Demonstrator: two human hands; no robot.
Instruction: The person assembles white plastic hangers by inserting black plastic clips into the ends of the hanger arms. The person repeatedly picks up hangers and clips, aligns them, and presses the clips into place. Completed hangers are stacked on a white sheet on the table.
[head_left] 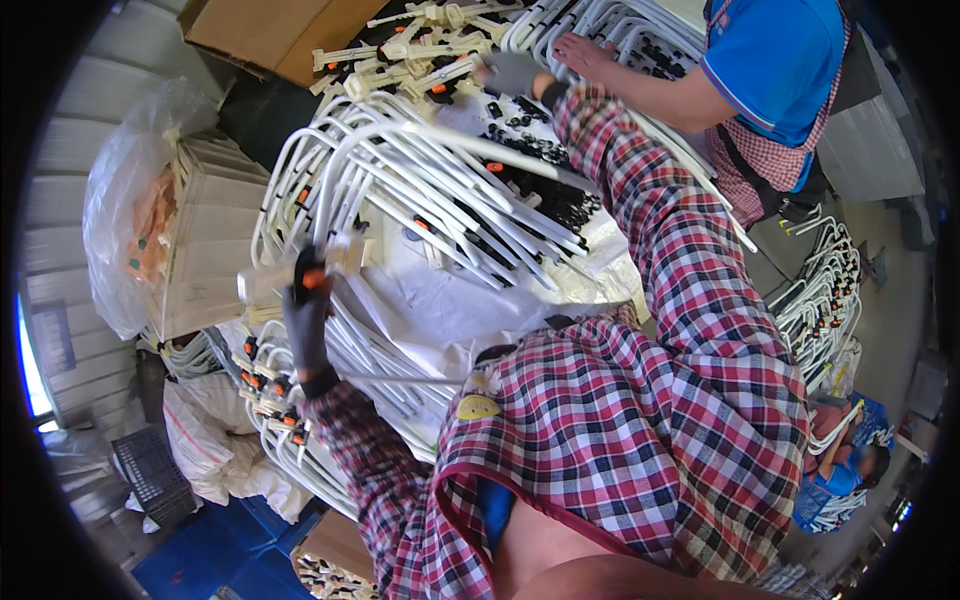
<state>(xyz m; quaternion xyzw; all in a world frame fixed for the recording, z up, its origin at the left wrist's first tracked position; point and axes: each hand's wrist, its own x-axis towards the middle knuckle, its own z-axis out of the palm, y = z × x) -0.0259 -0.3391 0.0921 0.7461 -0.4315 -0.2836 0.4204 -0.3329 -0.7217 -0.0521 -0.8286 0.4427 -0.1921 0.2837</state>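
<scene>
My left hand (306, 325), in a dark grey glove, is closed around one leg of a white bent tube (345, 165). The tube's curved top rises over a pile of similar tubes (440, 205), and its other leg reaches toward my right sleeve, blurred. At the left hand are a black-and-orange fitting (312, 278) and a blurred cream plastic piece (258, 286). My right hand (514, 76), also gloved, is stretched to the far side of the table, at the end of a cream plastic bracket (447, 75). Its fingers are smeared, so their grip is unclear.
Cream brackets (400, 50) and small black parts (545, 180) lie on the table. A co-worker in a blue shirt (785, 60) stands at the far right, hand on white tubes (640, 35). Cardboard box (270, 35), plastic-covered carton (215, 230) and more tubes (820, 300) stand around.
</scene>
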